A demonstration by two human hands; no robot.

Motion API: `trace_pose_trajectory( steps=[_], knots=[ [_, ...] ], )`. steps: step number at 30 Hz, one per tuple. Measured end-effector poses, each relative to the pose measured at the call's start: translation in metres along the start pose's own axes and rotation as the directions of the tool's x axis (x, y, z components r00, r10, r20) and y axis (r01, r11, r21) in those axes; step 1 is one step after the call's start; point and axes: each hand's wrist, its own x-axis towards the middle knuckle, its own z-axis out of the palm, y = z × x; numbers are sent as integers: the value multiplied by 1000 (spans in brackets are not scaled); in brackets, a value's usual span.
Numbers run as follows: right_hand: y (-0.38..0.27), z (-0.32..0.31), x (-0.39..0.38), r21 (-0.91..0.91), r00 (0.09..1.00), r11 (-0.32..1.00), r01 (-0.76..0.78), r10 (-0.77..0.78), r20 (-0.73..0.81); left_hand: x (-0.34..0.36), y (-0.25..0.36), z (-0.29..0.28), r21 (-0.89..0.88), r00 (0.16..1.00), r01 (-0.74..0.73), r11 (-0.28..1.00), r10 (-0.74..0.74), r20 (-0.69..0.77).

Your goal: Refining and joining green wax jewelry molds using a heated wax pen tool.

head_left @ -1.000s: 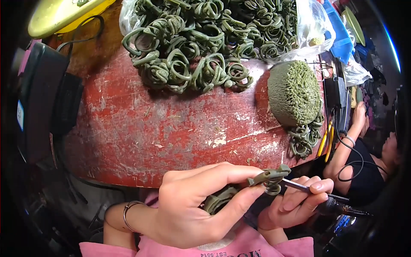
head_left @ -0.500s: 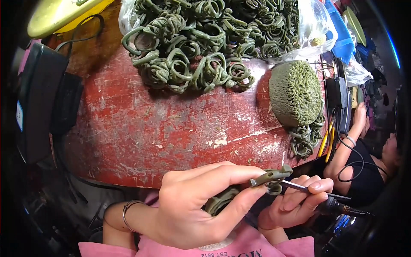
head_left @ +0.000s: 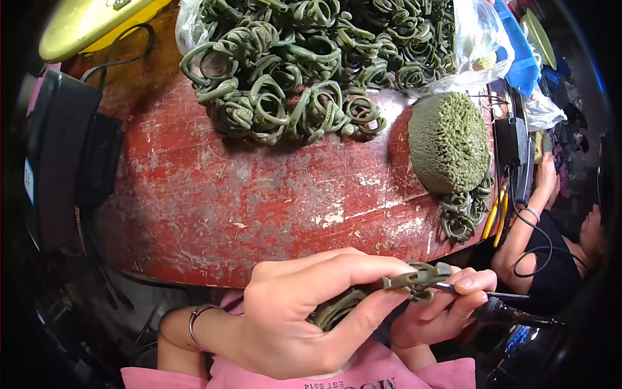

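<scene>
In the lower middle, my left hand (head_left: 304, 318) is closed around green, curled pieces (head_left: 416, 279) that look like wax or rubber; one sticks out between thumb and forefinger. My right hand (head_left: 440, 311) pinches a slim metal rod (head_left: 512, 295) whose left end meets that piece, partly hidden by it. A black tool (head_left: 492, 311) with a dark tip lies just beside my right fingers; whether they touch it I cannot tell.
A scratched red table (head_left: 272, 194) bears a heap of green looped pieces (head_left: 265, 104), a green porous block (head_left: 447, 142) and a plastic bag (head_left: 479, 39). Around are a black device (head_left: 58, 155), yellow basin (head_left: 97, 19), blue tray (head_left: 518, 71), pliers (head_left: 492, 217) and a co-worker's arm (head_left: 531, 207).
My left hand and the piece in it have moved slightly right and down. My right fingertips have shifted slightly left along with the rod, whose visible length beside the piece is shorter.
</scene>
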Motion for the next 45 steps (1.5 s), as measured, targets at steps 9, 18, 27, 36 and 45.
trace_pose_trajectory(
  steps=[9, 18, 27, 36, 45],
  knots=[
    [-15, -26, -9, -564, 996, 826, -29, -25, -88, 3, 2, 1, 65, 1000, 22, 998, -22, 7],
    [-8, -11, 4, -407, 993, 906, 114, -101, 54, 3, -7, -2, -12, 999, 6, 1000, -6, 54],
    [-28, 11, 17, -509, 1000, 861, 9, 8, 30, 22, 23, -14, -7, 990, 8, 1000, -7, 139],
    [-16, -13, 9, -409, 989, 912, 29, 34, 145, 0, 0, 5, -67, 990, 139, 988, -141, -15],
    [-11, -17, -4, -539, 992, 836, 102, -128, -11, 0, -8, 4, -9, 996, 70, 998, -70, -61]
  ],
)
